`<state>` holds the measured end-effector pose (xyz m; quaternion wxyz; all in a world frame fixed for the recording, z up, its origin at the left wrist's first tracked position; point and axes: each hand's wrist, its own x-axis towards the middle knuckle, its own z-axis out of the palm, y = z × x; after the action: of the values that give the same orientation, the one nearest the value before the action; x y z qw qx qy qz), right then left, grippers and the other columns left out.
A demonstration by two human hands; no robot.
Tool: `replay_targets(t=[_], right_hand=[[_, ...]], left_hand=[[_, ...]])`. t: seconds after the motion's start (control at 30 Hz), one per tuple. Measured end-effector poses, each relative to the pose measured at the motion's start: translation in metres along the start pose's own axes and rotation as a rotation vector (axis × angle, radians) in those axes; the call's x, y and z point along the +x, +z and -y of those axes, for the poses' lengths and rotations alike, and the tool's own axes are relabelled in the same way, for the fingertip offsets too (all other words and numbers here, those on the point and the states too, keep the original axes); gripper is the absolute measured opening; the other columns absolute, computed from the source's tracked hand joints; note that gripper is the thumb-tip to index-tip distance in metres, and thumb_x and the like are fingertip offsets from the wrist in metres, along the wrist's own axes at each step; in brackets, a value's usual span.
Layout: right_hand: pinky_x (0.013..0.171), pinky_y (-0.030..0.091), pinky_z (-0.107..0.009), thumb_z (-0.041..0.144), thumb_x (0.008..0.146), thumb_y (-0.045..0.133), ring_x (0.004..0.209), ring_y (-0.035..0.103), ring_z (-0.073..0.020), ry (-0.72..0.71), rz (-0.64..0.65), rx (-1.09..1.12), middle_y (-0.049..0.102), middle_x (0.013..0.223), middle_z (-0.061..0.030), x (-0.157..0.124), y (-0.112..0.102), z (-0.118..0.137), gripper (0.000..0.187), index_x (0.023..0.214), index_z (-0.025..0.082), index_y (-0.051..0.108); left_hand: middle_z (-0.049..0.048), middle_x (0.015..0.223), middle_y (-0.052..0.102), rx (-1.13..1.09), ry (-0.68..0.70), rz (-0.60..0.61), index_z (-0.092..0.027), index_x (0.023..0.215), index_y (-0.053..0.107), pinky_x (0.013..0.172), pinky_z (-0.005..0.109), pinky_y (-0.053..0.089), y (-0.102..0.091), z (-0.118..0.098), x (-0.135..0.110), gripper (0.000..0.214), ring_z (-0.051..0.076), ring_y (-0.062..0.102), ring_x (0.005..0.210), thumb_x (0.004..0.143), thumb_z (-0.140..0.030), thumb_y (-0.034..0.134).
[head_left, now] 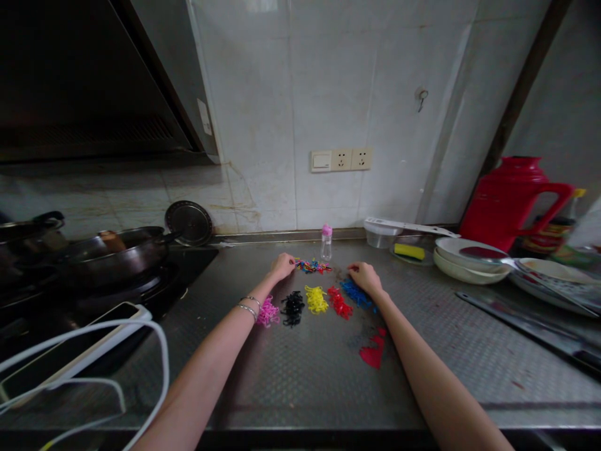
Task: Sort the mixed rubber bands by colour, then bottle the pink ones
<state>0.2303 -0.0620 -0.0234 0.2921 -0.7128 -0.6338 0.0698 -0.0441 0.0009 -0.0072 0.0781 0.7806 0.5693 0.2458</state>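
My left hand [283, 266] is closed, fingertips together at the left end of a mixed-colour heap of small rubber bands [310, 267]. What it pinches, if anything, is too small to make out. My right hand [366, 277] is curled closed just above the pile of blue bands [355, 293]; its fingertips hide any contents. In a row nearer me lie pink bands [268, 312], partly behind my left wrist, then black bands [293, 309], yellow bands [316, 299] and red bands [339, 303]. Behind the mixed heap stands a small clear bottle [326, 247] with a pink cap.
A red heart-shaped piece [372, 352] lies beside my right forearm. Left are a stove with a pan [117, 257], a white-edged device [79, 351] and a white cable [164, 357]. Right are stacked bowls [464, 266], a knife [521, 319], a yellow sponge [409, 252] and a red thermos [507, 200].
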Motion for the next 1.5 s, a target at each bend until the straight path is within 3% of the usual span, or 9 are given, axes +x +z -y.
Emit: replay_targets(t=[0.2,0.33,0.6,0.8,0.93,1.03,1.17,1.33,1.5], right_hand=[[0.063,0.040,-0.021,0.026,0.070,0.046,0.082,0.058,-0.0168,-0.008,0.012,-0.002,0.065,0.087,-0.0041,0.002,0.001,-0.002,0.027,0.089,0.023,0.066],[0.065,0.040,-0.022,0.027,0.070,0.046,0.083,0.058,-0.0173,-0.021,0.010,0.010,0.065,0.087,-0.0049,0.003,0.002,-0.004,0.027,0.088,0.022,0.066],[0.063,0.040,-0.023,0.028,0.070,0.046,0.083,0.058,-0.0187,-0.015,0.021,0.004,0.065,0.087,-0.0054,0.003,0.003,-0.005,0.028,0.088,0.022,0.066],[0.063,0.040,-0.022,0.029,0.069,0.047,0.082,0.058,-0.0179,-0.021,0.033,0.000,0.065,0.087,-0.0046,0.003,0.004,-0.006,0.027,0.087,0.023,0.066],[0.062,0.039,-0.021,0.029,0.070,0.047,0.082,0.058,-0.0175,-0.035,0.025,0.001,0.065,0.087,-0.0044,0.002,0.004,-0.006,0.026,0.086,0.022,0.067],[0.062,0.040,-0.022,0.030,0.070,0.048,0.082,0.057,-0.0173,-0.032,0.023,0.001,0.065,0.087,-0.0041,0.002,0.003,-0.005,0.025,0.085,0.022,0.067],[0.065,0.041,-0.022,0.029,0.070,0.049,0.081,0.058,-0.0170,-0.038,0.027,-0.004,0.065,0.086,-0.0046,-0.001,0.001,-0.002,0.026,0.087,0.022,0.066],[0.065,0.041,-0.021,0.026,0.070,0.048,0.083,0.057,-0.0174,-0.081,-0.012,-0.040,0.065,0.089,-0.0055,-0.004,0.000,0.006,0.026,0.089,0.021,0.066],[0.068,0.040,-0.020,0.025,0.070,0.048,0.081,0.057,-0.0154,-0.209,0.024,-0.012,0.065,0.090,-0.0049,0.002,0.010,0.014,0.027,0.091,0.020,0.065]], left_hand=[[0.0089,0.075,0.066,-0.079,0.050,-0.054,-0.013,0.079,0.068,0.061,0.024,0.039,-0.016,0.006,-0.003,0.021,0.015,0.056,0.065,0.069,-0.026,0.055],[0.0092,0.075,0.066,-0.215,0.032,-0.048,-0.009,0.077,0.067,0.061,0.022,0.039,-0.042,0.016,-0.011,0.020,0.014,0.056,0.066,0.065,-0.021,0.056],[0.0021,0.058,0.064,-0.287,0.054,0.483,-0.014,0.072,0.070,0.046,0.020,0.030,-0.106,0.036,-0.053,0.023,0.009,0.045,0.046,0.055,-0.028,0.063],[-0.0003,0.050,0.059,-0.225,0.002,0.704,-0.018,0.070,0.070,0.039,0.019,0.021,-0.112,0.040,-0.075,0.023,0.006,0.036,0.038,0.053,-0.031,0.063],[-0.0003,0.050,0.057,-0.218,0.011,0.755,-0.018,0.072,0.070,0.037,0.019,0.019,-0.114,0.037,-0.080,0.025,0.007,0.035,0.038,0.053,-0.032,0.064],[-0.0003,0.048,0.056,-0.240,0.006,0.728,-0.017,0.074,0.070,0.037,0.019,0.019,-0.117,0.034,-0.082,0.027,0.006,0.034,0.038,0.054,-0.034,0.064],[0.0003,0.051,0.055,-0.308,-0.010,0.549,-0.015,0.074,0.068,0.037,0.018,0.019,-0.114,0.030,-0.083,0.029,0.006,0.035,0.040,0.058,-0.037,0.060],[-0.0003,0.051,0.053,-0.388,-0.090,0.328,-0.011,0.075,0.066,0.039,0.018,0.021,-0.100,0.024,-0.081,0.034,0.006,0.035,0.041,0.062,-0.041,0.056],[-0.0010,0.047,0.050,-0.431,-0.069,0.226,-0.010,0.074,0.065,0.042,0.018,0.027,-0.082,0.028,-0.074,0.031,0.007,0.039,0.043,0.065,-0.037,0.054]])
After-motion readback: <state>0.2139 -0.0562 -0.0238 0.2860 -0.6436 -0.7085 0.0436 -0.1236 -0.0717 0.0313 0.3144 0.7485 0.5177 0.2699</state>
